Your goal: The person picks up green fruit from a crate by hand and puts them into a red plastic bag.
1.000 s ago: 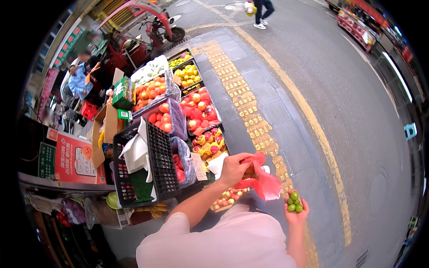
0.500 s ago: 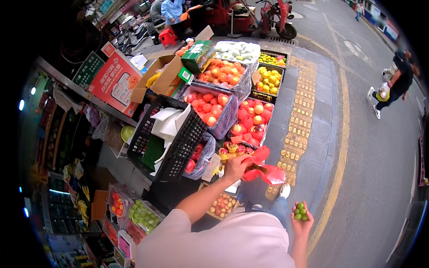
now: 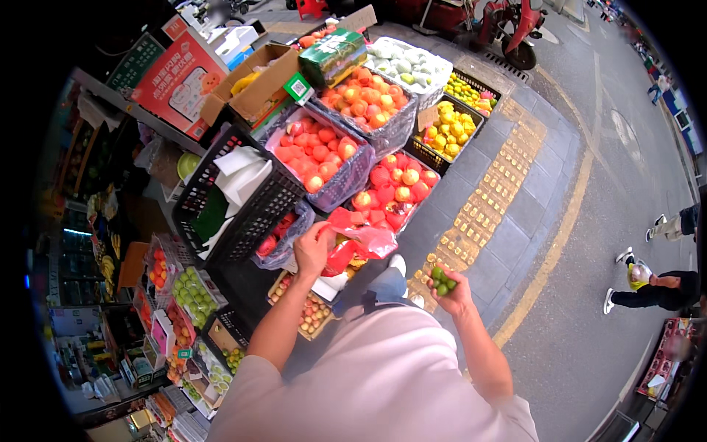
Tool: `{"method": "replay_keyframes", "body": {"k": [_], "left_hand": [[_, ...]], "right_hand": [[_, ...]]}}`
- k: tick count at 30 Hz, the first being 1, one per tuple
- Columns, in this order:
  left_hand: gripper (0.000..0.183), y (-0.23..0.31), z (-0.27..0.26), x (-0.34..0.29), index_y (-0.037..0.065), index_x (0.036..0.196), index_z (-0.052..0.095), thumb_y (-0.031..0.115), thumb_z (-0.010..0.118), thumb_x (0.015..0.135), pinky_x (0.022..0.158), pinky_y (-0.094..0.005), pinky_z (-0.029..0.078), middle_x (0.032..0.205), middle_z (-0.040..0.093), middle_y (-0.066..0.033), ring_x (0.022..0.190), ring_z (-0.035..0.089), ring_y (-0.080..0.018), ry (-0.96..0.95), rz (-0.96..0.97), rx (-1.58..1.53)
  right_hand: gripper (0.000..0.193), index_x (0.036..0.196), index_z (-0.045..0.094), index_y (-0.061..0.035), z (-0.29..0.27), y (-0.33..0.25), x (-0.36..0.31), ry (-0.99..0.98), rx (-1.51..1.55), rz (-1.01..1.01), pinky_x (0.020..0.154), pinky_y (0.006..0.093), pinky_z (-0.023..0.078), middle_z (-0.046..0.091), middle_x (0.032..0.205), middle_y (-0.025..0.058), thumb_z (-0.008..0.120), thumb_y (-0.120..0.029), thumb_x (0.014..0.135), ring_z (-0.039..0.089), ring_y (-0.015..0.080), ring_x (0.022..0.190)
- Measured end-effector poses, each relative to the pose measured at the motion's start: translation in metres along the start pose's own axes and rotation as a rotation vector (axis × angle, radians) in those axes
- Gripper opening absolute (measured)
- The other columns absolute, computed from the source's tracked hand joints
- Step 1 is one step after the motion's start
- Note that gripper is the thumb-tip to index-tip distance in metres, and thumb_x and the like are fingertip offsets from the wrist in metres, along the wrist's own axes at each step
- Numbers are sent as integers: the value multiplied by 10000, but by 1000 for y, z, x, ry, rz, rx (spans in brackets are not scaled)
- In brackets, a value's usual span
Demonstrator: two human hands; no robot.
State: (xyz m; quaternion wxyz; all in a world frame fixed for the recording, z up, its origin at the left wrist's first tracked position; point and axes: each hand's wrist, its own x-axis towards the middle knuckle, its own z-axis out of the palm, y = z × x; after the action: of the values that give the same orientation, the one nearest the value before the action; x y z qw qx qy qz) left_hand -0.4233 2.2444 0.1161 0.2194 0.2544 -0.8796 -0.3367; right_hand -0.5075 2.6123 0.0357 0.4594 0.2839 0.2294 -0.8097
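My left hand point(image 3: 311, 249) is closed on the top of a red plastic bag point(image 3: 361, 239), which hangs in front of the fruit crates. To the right, over the paving, my right hand point(image 3: 454, 293) curls around several small green fruits point(image 3: 441, 281). The bag's lower part covers some of the fruit behind it. Just beyond the bag lies a crate of red-wrapped round fruits point(image 3: 401, 179). Left of my left hand stands a black plastic crate point(image 3: 261, 195) with white sheets inside.
Crates of peach-like fruits point(image 3: 317, 147), orange fruits point(image 3: 364, 99) and yellow fruits point(image 3: 447, 131) stand ahead. A cardboard box point(image 3: 258, 81) sits beside them. Yellow tactile paving point(image 3: 482, 199) runs to the right. Two people walk on the road, and a red vehicle point(image 3: 512, 33) is parked beyond.
My left hand and the red bag have shifted left and slightly down in view. My right hand with the green fruits has come up and inward, closer to the bag. The view has turned.
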Motion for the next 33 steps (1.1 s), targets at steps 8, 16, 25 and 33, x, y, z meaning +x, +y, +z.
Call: {"method": "replay_keyframes", "body": {"k": [8, 16, 25, 33], "left_hand": [[168, 11, 49, 81, 5, 1012, 698, 83, 624, 884, 730, -367, 531, 907, 713, -177, 833, 707, -318, -1, -136, -72], [171, 48, 99, 170, 15, 1016, 694, 73, 651, 861, 747, -376, 535, 938, 714, -174, 856, 704, -325, 46, -142, -110], [172, 90, 178, 289, 25, 1024, 690, 89, 658, 868, 747, -387, 547, 915, 713, -176, 847, 703, -339, 209, -245, -53], [159, 144, 165, 447, 19, 1012, 694, 69, 655, 866, 721, -322, 537, 887, 715, -160, 817, 712, -279, 351, -323, -37]], "right_hand": [[327, 1195, 558, -119, 49, -98, 91, 62, -87, 67, 655, 337, 514, 638, 1096, 161, 592, -191, 878, 601, 265, 832], [287, 1156, 585, -136, 110, -217, 170, 132, -134, 76, 648, 341, 514, 656, 1062, 146, 586, -213, 880, 610, 264, 816], [256, 1125, 579, -133, 183, -362, 324, 171, -346, 329, 610, 350, 528, 663, 1009, 143, 585, -229, 888, 618, 265, 782], [288, 1154, 556, -137, 250, -512, 405, 181, -531, 276, 587, 338, 510, 659, 980, 130, 573, -247, 888, 613, 249, 754]]}}
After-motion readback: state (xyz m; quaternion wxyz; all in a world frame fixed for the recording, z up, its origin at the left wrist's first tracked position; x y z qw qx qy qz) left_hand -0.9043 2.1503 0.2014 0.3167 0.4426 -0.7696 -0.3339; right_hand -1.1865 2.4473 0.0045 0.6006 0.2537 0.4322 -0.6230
